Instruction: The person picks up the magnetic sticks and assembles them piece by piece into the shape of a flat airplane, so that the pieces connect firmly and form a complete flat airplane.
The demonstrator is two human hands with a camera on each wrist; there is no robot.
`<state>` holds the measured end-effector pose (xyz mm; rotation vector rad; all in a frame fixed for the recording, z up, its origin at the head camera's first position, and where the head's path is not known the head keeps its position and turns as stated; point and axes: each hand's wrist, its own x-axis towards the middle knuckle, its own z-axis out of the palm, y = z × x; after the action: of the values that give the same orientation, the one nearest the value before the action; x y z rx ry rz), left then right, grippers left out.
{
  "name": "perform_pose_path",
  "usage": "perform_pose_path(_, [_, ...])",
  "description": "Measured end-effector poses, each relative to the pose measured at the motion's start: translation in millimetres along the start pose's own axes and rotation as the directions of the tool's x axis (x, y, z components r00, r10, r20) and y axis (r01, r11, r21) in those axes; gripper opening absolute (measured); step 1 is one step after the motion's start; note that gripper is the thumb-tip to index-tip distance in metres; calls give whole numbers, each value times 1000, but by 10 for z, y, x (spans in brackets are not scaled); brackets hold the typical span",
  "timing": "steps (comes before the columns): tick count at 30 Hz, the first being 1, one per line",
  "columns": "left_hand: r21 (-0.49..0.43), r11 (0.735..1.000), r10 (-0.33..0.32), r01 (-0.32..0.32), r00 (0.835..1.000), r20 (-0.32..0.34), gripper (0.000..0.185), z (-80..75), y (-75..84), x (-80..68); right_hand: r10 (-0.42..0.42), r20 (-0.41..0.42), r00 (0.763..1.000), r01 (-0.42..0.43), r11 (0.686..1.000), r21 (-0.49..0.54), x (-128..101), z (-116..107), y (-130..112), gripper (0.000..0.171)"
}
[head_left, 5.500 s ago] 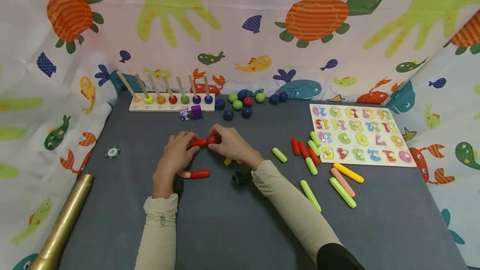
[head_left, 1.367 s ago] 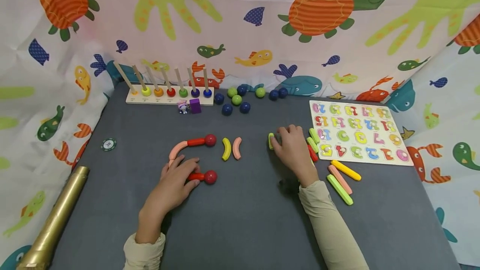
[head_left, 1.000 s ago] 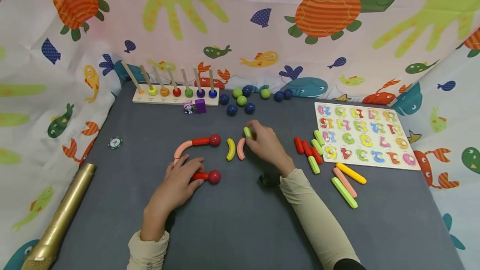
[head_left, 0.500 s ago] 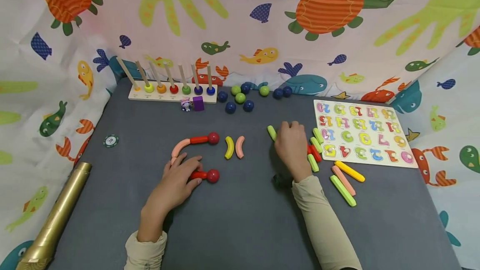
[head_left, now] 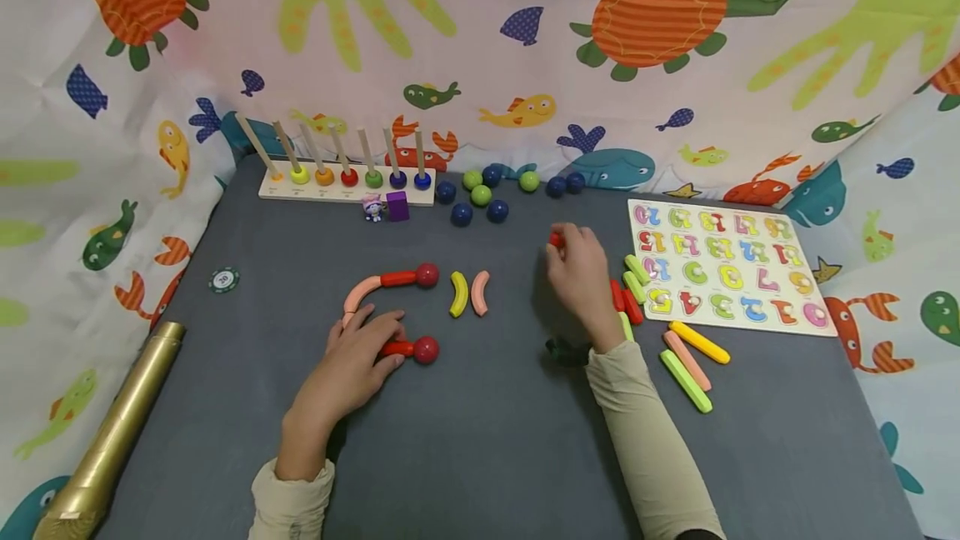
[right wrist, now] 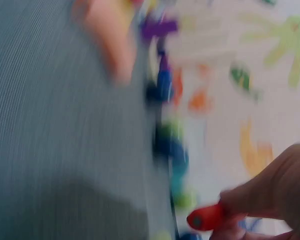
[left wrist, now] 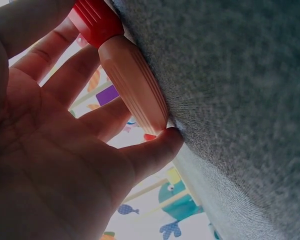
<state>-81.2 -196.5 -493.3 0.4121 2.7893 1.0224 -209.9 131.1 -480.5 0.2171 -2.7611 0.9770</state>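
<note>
In the head view, my left hand [head_left: 348, 369] lies over a jointed shape of pink curved pieces [head_left: 362, 294] and red sticks [head_left: 397, 278], each red stick ending in a red ball [head_left: 427, 275]. The left wrist view has the thumb and fingers curved about a red stick [left wrist: 97, 22] joined to a pink piece [left wrist: 135, 82], with a fingertip at the pink end. My right hand [head_left: 581, 282] pinches a short red stick [right wrist: 206, 218] with a small dark spot on its end. A yellow curved piece [head_left: 458, 294] and a pink curved piece [head_left: 480, 293] lie between the hands.
Green sticks [head_left: 636, 275] and red sticks [head_left: 632, 307] lie beside the number board [head_left: 731, 269]. Longer sticks [head_left: 686, 382] are in front of it. Balls [head_left: 497, 211], a pegged counting board [head_left: 345, 194] and a purple block [head_left: 397, 206] line the back. A gold tube [head_left: 112, 432] lies left.
My right hand carried a green stick toward the curved pieces, then back right, and has let it go. It now holds a red stick from the pile. Earlier, both hands joined a ball to a stick.
</note>
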Motion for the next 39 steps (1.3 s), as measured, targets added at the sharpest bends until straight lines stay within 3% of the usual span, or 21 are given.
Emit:
perform_pose_path(3, [4,1000,11,-11,1000,-5,24,23,2,9,-18,36,999,8,970,245,108,264,-290,26])
perform_pose_path(6, [5,1000,24,-24,1000,4,25,66,11,27,14,107,994,-54,923,382,211,551,-546,28])
perform_pose_path(8, [4,999,35,-35,999,7,25,101,22,46,34,174,984,-100,916,388,268,697,-664,29])
perform_pose_path(11, [8,999,46,-46,999,4,25,146,43,70,38,325,945,-146,938,316,329,844,-727,30])
perform_pose_path(14, [8,999,48,-48,999,1,26,164,56,72,19,411,912,-132,960,248,302,861,-674,31])
perform_pose_path(16, [11,999,48,-48,999,2,25,162,51,66,-22,365,931,-77,964,253,249,795,-587,30])
perform_pose_path(18, [7,999,42,-42,999,2,24,147,44,49,-76,255,964,12,970,243,175,641,-494,29])
perform_pose_path(21, [5,1000,21,-21,1000,-2,24,112,31,8,-119,76,990,108,986,131,57,301,-313,25])
perform_pose_path(24, [1,1000,1,-1,1000,-5,25,67,25,-39,-32,-8,999,31,997,-77,-112,-102,-100,22])
perform_pose_path(26, [5,1000,-4,4,1000,-6,24,36,18,-66,67,-9,998,-67,974,-218,-228,-324,48,23])
perform_pose_path(28, [8,1000,-9,9,1000,-9,24,0,10,-90,152,24,988,-135,930,-341,-321,-464,183,28])
perform_pose_path(31, [16,1000,-16,17,1000,-14,23,-47,-10,-111,215,103,971,-152,892,-426,-385,-507,345,32])
perform_pose_path(35, [25,1000,-14,14,1000,-4,22,-72,-30,-82,194,140,971,-122,905,-408,-411,-406,471,31])
perform_pose_path(39, [29,1000,5,-5,1000,7,22,-51,-25,-22,151,92,984,-124,960,-250,-452,-357,397,27])
